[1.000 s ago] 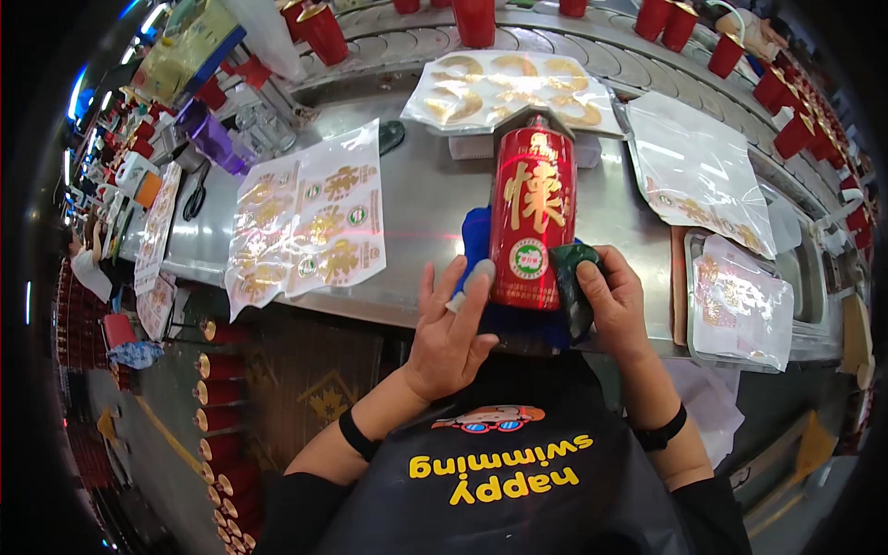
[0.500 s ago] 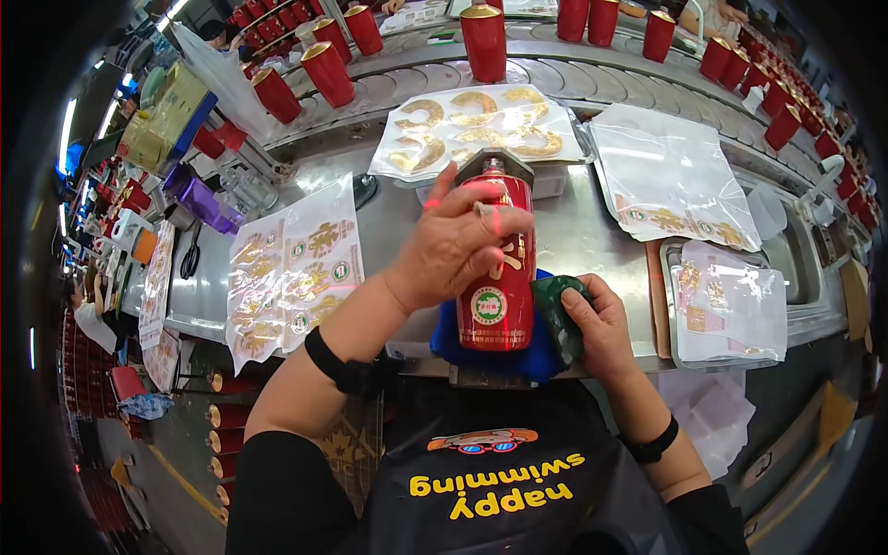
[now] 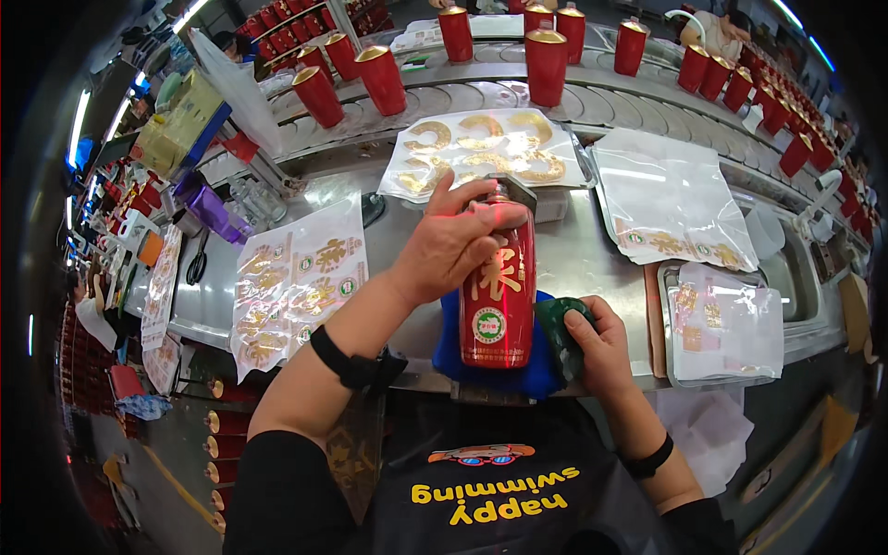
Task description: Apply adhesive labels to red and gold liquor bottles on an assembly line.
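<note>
A red bottle (image 3: 498,319) with gold lettering and a round green-white label lies on a blue cloth (image 3: 444,356) at the bench's front edge. Its clear neck points away from me, against a dark angular holder (image 3: 521,191). Over the bottle's upper part is my left hand (image 3: 453,231), fingers stretched and apart, seemingly touching it; red light falls across them. My right hand (image 3: 601,347), right of the bottle, is closed round a dark green pad (image 3: 560,333), its edge close to the bottle's side.
Gold decal sheets lie left (image 3: 301,277) and behind the bottle (image 3: 481,148). At right are a sheet stack (image 3: 671,190), a tray of sheets (image 3: 726,324) and a sink (image 3: 794,287). Red gold-topped bottles (image 3: 546,69) stand along the conveyor (image 3: 444,106). Another person (image 3: 721,37) sits beyond.
My left fingers have drawn a little closer together over the bottle's upper part, uncovering more gold lettering. Bottles on the conveyor have shifted right. The view has tilted slightly; my right hand keeps the pad.
</note>
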